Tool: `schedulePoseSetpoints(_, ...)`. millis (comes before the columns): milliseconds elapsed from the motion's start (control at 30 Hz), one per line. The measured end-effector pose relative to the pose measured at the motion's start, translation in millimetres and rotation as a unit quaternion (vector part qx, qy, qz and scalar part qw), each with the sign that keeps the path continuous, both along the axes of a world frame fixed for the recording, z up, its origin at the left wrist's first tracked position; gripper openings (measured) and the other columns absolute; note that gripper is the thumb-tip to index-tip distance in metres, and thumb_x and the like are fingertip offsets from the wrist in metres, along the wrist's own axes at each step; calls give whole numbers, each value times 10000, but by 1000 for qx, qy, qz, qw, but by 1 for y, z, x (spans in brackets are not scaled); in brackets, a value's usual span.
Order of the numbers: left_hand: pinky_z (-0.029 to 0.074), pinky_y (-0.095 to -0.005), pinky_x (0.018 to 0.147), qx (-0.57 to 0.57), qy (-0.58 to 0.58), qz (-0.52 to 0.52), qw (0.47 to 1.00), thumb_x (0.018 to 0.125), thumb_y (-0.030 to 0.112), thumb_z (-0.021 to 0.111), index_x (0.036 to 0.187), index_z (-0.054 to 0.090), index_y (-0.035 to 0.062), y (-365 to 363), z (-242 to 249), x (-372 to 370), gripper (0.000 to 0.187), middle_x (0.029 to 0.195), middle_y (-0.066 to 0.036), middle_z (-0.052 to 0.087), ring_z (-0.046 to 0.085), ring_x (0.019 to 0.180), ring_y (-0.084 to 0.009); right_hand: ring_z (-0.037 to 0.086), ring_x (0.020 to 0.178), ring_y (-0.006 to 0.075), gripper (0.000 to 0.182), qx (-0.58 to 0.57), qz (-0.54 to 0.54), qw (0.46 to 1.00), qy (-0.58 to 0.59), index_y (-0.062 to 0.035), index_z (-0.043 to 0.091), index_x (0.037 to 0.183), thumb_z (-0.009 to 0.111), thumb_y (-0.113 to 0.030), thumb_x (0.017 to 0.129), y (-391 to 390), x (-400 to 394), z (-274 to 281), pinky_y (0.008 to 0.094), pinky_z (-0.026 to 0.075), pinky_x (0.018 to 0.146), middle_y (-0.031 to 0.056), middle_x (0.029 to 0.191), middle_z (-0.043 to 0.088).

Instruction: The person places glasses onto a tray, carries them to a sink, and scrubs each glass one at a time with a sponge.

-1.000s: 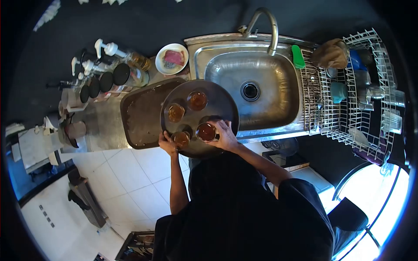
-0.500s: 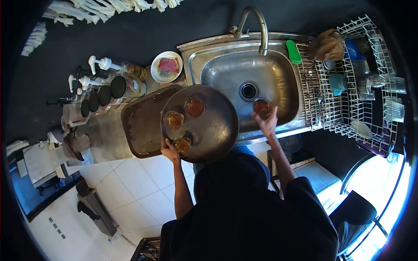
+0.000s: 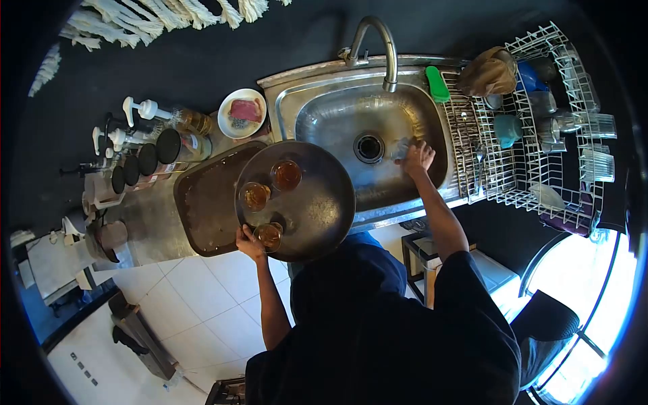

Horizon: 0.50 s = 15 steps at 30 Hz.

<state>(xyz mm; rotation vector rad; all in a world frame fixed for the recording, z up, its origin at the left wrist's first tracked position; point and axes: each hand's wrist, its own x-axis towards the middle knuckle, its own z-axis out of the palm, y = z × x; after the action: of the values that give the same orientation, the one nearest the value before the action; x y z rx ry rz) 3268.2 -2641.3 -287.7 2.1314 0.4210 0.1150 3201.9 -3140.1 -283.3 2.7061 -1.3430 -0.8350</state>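
A round dark tray [image 3: 317,202] carries three glasses of amber liquid: one at the top [image 3: 286,175], one at the left [image 3: 256,196] and one near the lower rim [image 3: 268,236]. My left hand [image 3: 251,243] grips the tray's lower left edge, beside the lowest glass. Over the right part of the steel sink [image 3: 351,121], my right hand [image 3: 419,159] is closed round a glass [image 3: 403,148], which is blurred and mostly covered by the fingers. The drain [image 3: 369,147] lies left of that hand.
A faucet [image 3: 390,67] arches over the sink. Right of it are a green sponge [image 3: 437,84] and a white dish rack [image 3: 520,155] with glasses. At left stand a rectangular tray [image 3: 209,202], a white bowl [image 3: 241,113] and pump bottles [image 3: 150,110].
My right hand has turned its glass over the sink, and the amber content seen in it before no longer shows. The whole view has shifted slightly; my left hand still holds the tray.
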Motion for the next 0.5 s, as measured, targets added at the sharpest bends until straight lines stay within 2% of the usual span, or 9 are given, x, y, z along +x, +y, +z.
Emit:
schedulePoseSetpoints(67,453,-333,667,2,8,0,1000,915,225,523,977,569,-107,-4,7,0,341,819,-184,634,567,725,-221,337,1260,301,828,-53,89,993,54,-177,475,1264,733,-584,590,2,8,-9,444,234,1030,142,1337,389)
schedulePoseSetpoints(100,452,-335,662,-5,-2,-4,1000,915,226,525,980,571,-107,-5,9,0,342,812,-183,631,568,724,-223,325,1263,287,784,-65,97,993,31,-203,464,1272,752,-501,607,4,10,-13,445,208,1053,130,1343,365)
schedulePoseSetpoints(133,452,-336,656,-11,-13,-7,1000,915,226,527,983,572,-108,-7,9,1,344,804,-183,628,568,723,-224,325,1263,287,784,-67,99,992,28,-203,464,1272,752,-501,607,3,11,-15,445,208,1053,130,1343,365)
schedulePoseSetpoints(233,460,-339,677,13,-9,1,1000,915,225,527,1000,575,-108,-6,7,1,347,831,-195,633,581,745,-230,330,1249,276,722,-59,114,991,34,-227,436,1287,733,-358,642,9,13,-31,454,215,1036,107,1316,369)
schedulePoseSetpoints(267,470,-339,700,1,11,-6,1000,911,239,531,1007,579,-106,11,-18,1,361,850,-210,641,598,757,-246,330,1249,276,722,-54,122,991,31,-227,436,1287,733,-358,642,10,8,-37,454,215,1036,107,1316,369)
schedulePoseSetpoints(333,476,-341,718,24,-22,-6,999,905,254,535,1005,580,-113,3,-7,0,382,860,-225,645,611,763,-263,307,1262,284,708,-39,85,996,-9,-223,440,1282,729,-355,649,21,3,-44,463,207,1031,103,1323,362)
schedulePoseSetpoints(467,468,-341,649,43,-47,11,998,901,257,545,955,588,-104,-7,9,3,367,801,-173,643,589,706,-216,319,1235,299,697,-79,129,988,-42,-215,442,1281,722,-353,658,35,-3,-34,480,229,1002,106,1302,375)
schedulePoseSetpoints(500,469,-344,657,27,-22,8,999,899,255,546,965,589,-103,-7,10,3,367,815,-178,645,590,713,-222,333,1212,308,693,-61,130,985,-94,-210,440,1279,722,-335,659,37,0,-24,485,252,972,110,1293,378)
